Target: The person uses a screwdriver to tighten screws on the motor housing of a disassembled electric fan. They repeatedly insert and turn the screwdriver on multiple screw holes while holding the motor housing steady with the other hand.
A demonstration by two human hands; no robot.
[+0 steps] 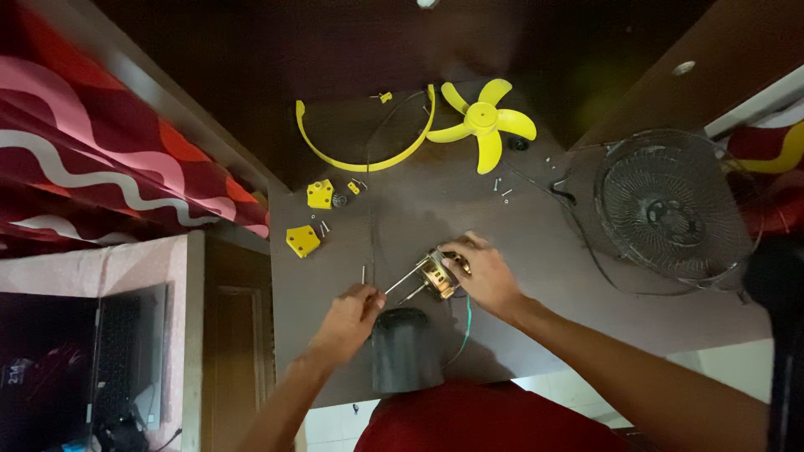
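Note:
My right hand grips a small brass-coloured fan motor on the dark brown table. Its thin metal shaft sticks out to the left, toward my left hand. My left hand is closed with fingers pinched just left of the shaft tip; whether it holds something small I cannot tell. A dark cylindrical motor cover stands at the near table edge between my arms. A green wire runs from the motor toward me.
A yellow fan blade, a yellow half-ring, two yellow plastic pieces and loose screws lie farther back. A wire fan guard rests at the right. A red patterned cloth and a laptop are on the left.

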